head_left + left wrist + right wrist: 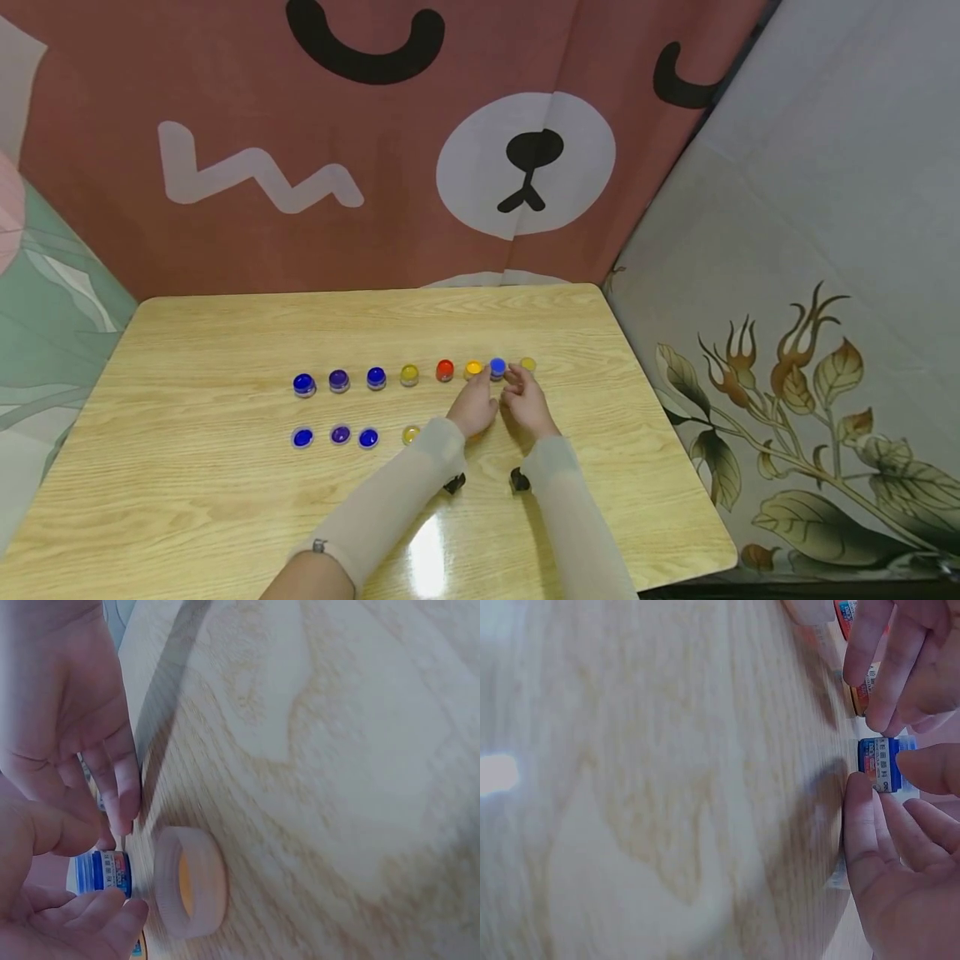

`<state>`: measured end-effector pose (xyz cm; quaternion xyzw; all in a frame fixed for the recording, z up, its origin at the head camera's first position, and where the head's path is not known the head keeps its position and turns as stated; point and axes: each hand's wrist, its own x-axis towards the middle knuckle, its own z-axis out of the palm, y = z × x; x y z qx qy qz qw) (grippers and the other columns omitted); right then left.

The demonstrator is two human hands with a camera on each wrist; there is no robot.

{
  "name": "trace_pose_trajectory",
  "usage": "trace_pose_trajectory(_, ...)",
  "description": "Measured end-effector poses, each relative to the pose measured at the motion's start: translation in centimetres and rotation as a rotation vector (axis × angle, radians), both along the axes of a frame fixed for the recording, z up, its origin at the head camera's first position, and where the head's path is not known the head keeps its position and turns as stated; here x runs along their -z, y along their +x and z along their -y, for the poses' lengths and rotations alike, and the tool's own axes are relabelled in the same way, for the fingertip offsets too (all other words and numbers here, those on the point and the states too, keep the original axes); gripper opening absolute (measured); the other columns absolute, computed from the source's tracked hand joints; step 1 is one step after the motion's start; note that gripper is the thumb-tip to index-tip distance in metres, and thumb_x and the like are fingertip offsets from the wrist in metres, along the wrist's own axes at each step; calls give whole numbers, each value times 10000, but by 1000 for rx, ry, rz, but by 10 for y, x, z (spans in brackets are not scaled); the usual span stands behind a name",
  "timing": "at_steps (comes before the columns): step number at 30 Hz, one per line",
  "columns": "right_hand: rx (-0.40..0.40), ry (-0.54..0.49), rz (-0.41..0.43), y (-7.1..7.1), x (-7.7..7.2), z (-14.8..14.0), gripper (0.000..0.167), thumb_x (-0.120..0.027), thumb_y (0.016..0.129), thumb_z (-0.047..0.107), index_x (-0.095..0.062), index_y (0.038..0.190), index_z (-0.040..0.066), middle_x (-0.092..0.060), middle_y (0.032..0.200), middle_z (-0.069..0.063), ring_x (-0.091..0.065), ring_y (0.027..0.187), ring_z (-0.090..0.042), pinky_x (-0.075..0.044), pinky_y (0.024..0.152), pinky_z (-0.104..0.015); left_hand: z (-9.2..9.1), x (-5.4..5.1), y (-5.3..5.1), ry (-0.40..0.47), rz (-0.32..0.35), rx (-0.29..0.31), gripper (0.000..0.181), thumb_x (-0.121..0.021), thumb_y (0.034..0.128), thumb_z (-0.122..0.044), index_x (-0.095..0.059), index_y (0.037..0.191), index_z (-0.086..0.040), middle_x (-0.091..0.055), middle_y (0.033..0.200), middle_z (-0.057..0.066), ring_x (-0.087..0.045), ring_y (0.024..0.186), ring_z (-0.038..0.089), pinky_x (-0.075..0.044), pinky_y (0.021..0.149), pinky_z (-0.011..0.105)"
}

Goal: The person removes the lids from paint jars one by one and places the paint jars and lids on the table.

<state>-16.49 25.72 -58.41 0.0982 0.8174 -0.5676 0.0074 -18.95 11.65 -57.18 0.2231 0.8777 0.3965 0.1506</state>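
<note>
A small paint jar (498,367) with a blue top stands upright in the back row, between the two hands. On its left, the left hand (474,406) holds its side; the fingers (105,907) lie against the jar in the left wrist view. From the right, the right hand (528,402) reaches around it, its thumb (930,769) at the blue lid and its fingers low beside the label. The blue jar (881,765) shows a printed label. Just to its left are an orange jar (472,367) and a red jar (445,370).
Farther left the back row continues with a yellow jar (408,375) and several blue and purple jars (339,381). Loose lids (302,437) lie in a front row. An orange-tinted lid (210,885) lies near the left hand. Beyond the right hand stands a pale yellow jar (528,364).
</note>
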Motion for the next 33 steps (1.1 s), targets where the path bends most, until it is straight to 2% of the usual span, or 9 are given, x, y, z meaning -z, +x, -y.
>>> trace_pose_trajectory(5, -7, 1, -3, 1, 1, 0, 556, -511, 945, -113, -400, 1488, -73, -499, 1446, -295, -602, 1124, -379, -560, 811, -308, 0, -3, 1, -2, 8, 4, 665, -595, 982, -23, -258, 1538, 114, -353, 1563, 283, -383, 1432, 388, -322, 1194, 468)
trace_pose_trajectory(9, -3, -4, -10, 3, 2, -1, 525, -498, 938, -146, -429, 1457, -101, -511, 1418, -316, -614, 1097, -387, -575, 818, -316, 1, -5, 2, -1, 6, 5, 627, -587, 986, -14, -302, 1535, 90, -371, 1561, 260, -374, 1439, 384, -309, 1202, 466)
trace_pose_trajectory(15, 22, -3, -11, 7, 2, -3, 441, -515, 946, -126, -504, 1387, -107, -553, 1347, -307, -621, 1044, -338, -598, 831, -353, 3, -5, 2, 29, 4, -1, 549, -598, 971, 12, -421, 1489, 52, -483, 1488, 230, -444, 1394, 374, -351, 1178, 471)
trace_pose_trajectory(21, 81, 2, -5, 12, 3, -3, 338, -557, 912, -130, -598, 1246, -98, -636, 1185, -268, -641, 1050, -356, -597, 821, -343, 5, -4, 2, 81, 39, -47, 335, -604, 966, 22, -549, 1296, 37, -619, 1257, 207, -586, 1204, 348, -486, 1041, 477)
trace_pose_trajectory(26, 95, 64, -42, 14, 8, -5, 259, -640, 871, -145, -647, 1121, -77, -678, 1079, -208, -666, 1007, -328, -589, 821, -323, 6, -3, 5, 165, 42, -76, 181, -614, 960, 30, -583, 1138, 26, -661, 1151, 208, -632, 1121, 351, -524, 983, 471)
trace_pose_trajectory(29, 86, 68, -61, 14, 10, -7, 256, -668, 860, -148, -659, 1103, -68, -684, 1075, -192, -673, 1004, -323, -592, 842, -337, 6, -3, 5, 200, 31, -73, 200, -612, 941, 62, -578, 1137, 51, -670, 1166, 233, -642, 1134, 367, -529, 991, 463)
trace_pose_trajectory(33, 70, 21, -58, 15, 11, -10, 283, -682, 862, -149, -664, 1133, -68, -686, 1098, -194, -674, 1026, -324, -595, 855, -327, 5, -2, 4, 219, 43, -60, 297, -576, 955, 90, -562, 1252, 82, -661, 1200, 248, -637, 1148, 371, -529, 997, 456)
